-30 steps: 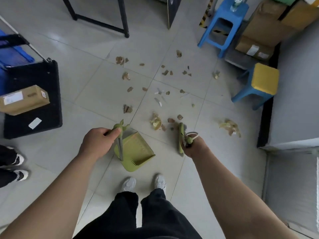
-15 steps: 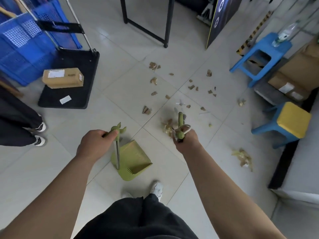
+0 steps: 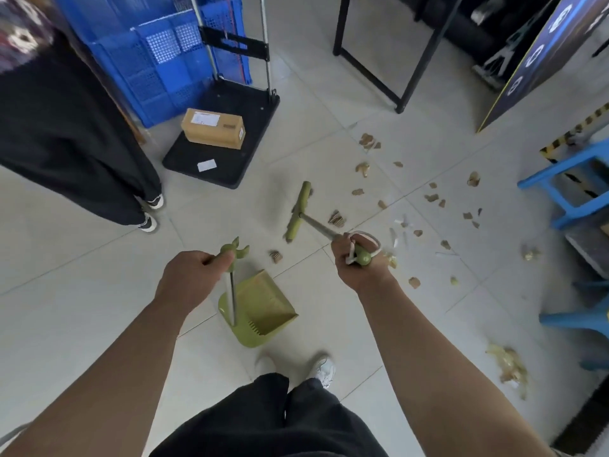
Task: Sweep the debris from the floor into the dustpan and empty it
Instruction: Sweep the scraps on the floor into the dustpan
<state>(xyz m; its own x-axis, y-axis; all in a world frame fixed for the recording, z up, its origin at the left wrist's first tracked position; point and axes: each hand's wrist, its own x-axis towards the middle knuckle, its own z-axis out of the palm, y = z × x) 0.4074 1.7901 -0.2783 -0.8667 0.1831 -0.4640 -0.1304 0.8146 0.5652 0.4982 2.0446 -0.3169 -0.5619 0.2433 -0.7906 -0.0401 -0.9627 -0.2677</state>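
Most of the debris (image 3: 431, 197) is on the tiles, scattered to the right of the broom (image 3: 299, 210); one scrap (image 3: 275, 256) lies just beyond the dustpan (image 3: 263, 308), whose tray looks empty. Left hand (image 3: 189, 278) is wrapped around the dustpan handle, right hand (image 3: 361, 262) fisted on the broom handle, head out front-left. Judging by that: sweeping barely begun, emptying not started.

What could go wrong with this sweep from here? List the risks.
1. The broom head looks lifted and blurred from swinging; a hard stroke may scatter the scraps past the dustpan.
2. A bystander's shoes are close on the left; a wide swing might reach them.
3. The pile by the right wall lies far from the rest and could be missed.
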